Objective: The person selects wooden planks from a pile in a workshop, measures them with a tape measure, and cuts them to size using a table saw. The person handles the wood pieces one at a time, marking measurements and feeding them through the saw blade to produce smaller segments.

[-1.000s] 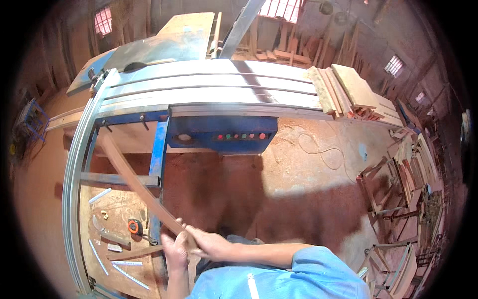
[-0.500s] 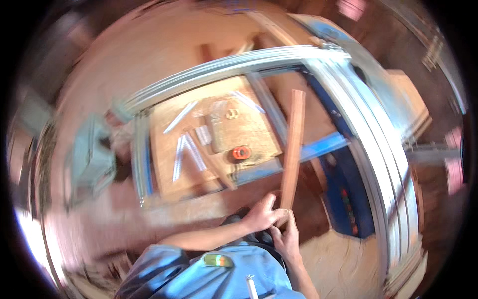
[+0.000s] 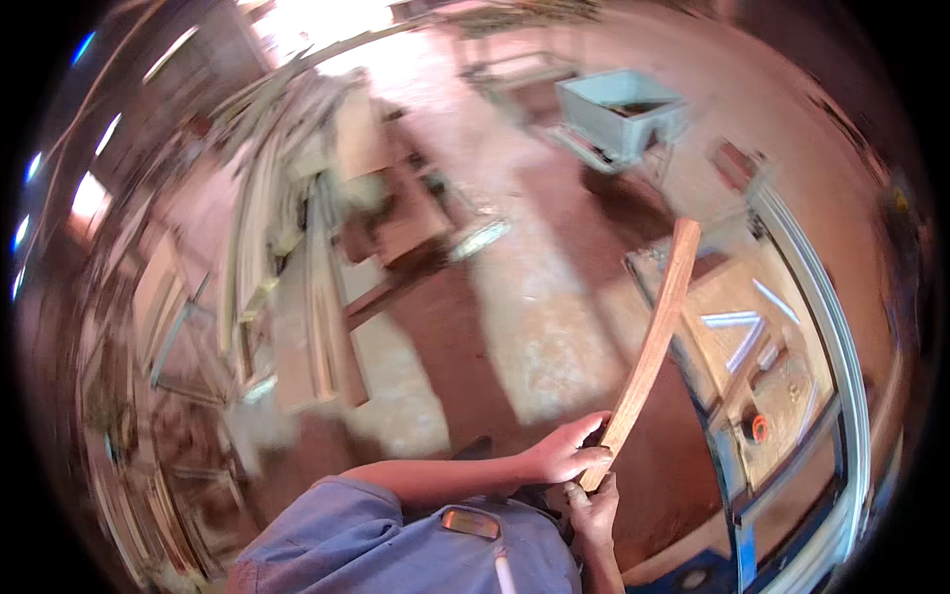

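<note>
A long reddish-brown wooden strip point(image 3: 653, 342) slants up and away to the right from my hands. Near its lower end, my left hand point(image 3: 566, 455) is closed on it, thumb and fingers at its left side. Just below, my right hand point(image 3: 594, 507) grips the bottom end, with some of its fingers hidden. The strip's far end crosses in front of the left edge of a workbench with a wooden board top point(image 3: 732, 297) and a metal frame. On that board lie white perforated strips point(image 3: 734, 335) and a round orange thing point(image 3: 758, 428).
A pale metal rail point(image 3: 829, 327) curves along the bench's far right side. Beyond the bench stands a grey-blue bin point(image 3: 618, 114). Stacked boards and timber point(image 3: 297, 238) cover much of the floor at left, blurred. A frame-like stand point(image 3: 520, 59) is at the back.
My view has swung left, so the bench now sits at the right and the timber stacks show. Both hands keep hold of the wooden strip, which now leans further right.
</note>
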`<state>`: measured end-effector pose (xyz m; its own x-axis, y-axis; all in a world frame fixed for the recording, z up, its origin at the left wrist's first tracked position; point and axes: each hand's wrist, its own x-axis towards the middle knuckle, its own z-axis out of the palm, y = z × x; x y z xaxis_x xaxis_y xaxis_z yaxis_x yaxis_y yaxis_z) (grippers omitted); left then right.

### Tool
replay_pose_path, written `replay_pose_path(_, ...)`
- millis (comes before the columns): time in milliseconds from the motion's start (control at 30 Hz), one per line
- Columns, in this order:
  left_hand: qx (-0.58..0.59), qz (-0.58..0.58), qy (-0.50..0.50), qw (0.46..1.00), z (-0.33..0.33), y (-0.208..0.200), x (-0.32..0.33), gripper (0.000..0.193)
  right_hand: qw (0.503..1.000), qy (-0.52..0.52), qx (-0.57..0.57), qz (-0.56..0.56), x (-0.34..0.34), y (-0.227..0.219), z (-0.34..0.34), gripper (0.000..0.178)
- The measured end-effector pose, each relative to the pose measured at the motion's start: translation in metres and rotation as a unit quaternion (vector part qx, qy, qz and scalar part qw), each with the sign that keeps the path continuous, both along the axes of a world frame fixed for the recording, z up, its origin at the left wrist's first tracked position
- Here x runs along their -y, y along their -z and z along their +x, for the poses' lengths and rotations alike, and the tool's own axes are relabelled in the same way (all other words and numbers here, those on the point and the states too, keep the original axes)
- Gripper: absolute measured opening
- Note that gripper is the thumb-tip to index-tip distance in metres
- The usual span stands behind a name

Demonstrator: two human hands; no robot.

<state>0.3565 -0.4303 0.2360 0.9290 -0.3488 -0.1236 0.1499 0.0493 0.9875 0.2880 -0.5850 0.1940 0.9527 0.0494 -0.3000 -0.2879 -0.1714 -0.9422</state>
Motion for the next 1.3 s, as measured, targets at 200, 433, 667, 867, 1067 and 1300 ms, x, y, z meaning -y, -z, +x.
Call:
replay_pose_path(200, 0.029, 0.066, -0.23, 0.97, -0.118, -0.002, -0.122, 0.081, 0.954, -0.241, 0.174, -0.038, -0.113, 0.008, -0.039, 0.034)
replay_pose_path(433, -0.044, 0.0, -0.421, 0.906, -0.293, -0.004, -0.278, 0.076, 0.909, -0.398, 0.125, -0.018, -0.269, 0.015, -0.161, 0.053)
replay_pose_path(667, -0.037, 0.066, -0.607, 0.791, -0.463, 0.015, -0.417, 0.067, 0.842, -0.528, 0.112, -0.024, -0.382, 0.026, -0.238, 0.051)
replay_pose_path(867, -0.111, 0.038, -0.689, 0.715, -0.561, 0.013, -0.483, 0.046, 0.757, -0.639, 0.127, -0.046, -0.491, 0.008, -0.283, 0.04)
replay_pose_path(1067, -0.108, -0.08, -0.714, 0.687, -0.597, 0.032, -0.549, 0.026, 0.717, -0.685, 0.121, -0.028, -0.588, 0.029, -0.299, 0.034)
replay_pose_path(1300, -0.184, 0.044, -0.737, 0.649, -0.606, 0.022, -0.68, 0.042, 0.723, -0.683, 0.094, -0.043, -0.725, 0.063, -0.291, 0.03)
